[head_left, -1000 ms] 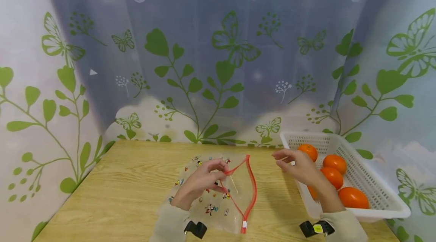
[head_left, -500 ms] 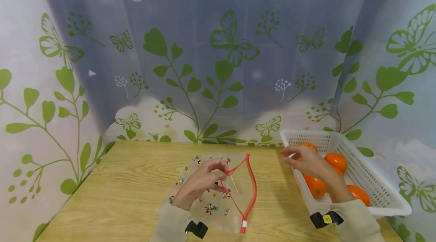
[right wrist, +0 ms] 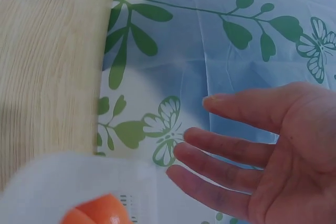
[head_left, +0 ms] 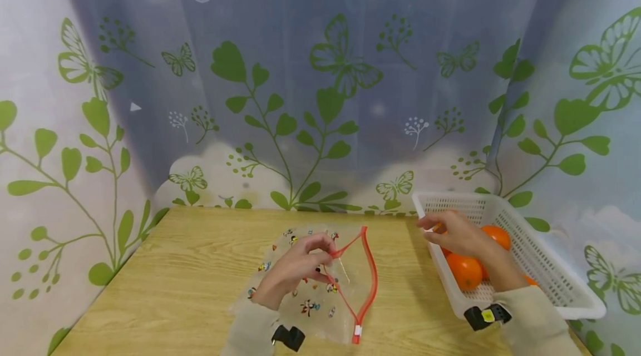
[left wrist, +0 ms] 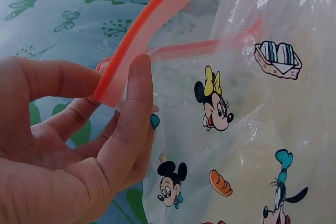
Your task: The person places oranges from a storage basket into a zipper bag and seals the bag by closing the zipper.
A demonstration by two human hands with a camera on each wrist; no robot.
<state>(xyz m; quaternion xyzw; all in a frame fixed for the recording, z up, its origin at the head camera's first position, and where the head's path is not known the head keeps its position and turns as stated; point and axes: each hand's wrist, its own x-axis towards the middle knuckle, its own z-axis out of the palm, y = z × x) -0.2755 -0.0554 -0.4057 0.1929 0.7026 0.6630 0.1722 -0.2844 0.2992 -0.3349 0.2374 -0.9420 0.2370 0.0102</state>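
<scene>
My left hand (head_left: 295, 268) pinches the red zip edge of a clear zip bag (head_left: 320, 320) printed with cartoon figures. The bag lies on the table with its mouth spread towards the right. In the left wrist view, thumb and fingers of the left hand (left wrist: 79, 166) grip the end of the red strip (left wrist: 118, 72). My right hand (head_left: 458, 233) hovers over the left side of a white basket and partly hides the fruit in it. Bright orange round fruits (head_left: 463, 271) lie inside. The right wrist view shows the right hand (right wrist: 262, 166) with spread fingers, holding nothing.
The white perforated basket (head_left: 576, 310) stands at the table's right side. A wooden table (head_left: 175, 283) carries both bag and basket. Behind and around it hangs a curtain (head_left: 280, 156) with green leaves and butterflies. A white slider (head_left: 358, 330) sits at the near end of the zip.
My right hand has moved right, from beside the basket's left rim to over the fruit. The left hand and the bag have stayed in place.
</scene>
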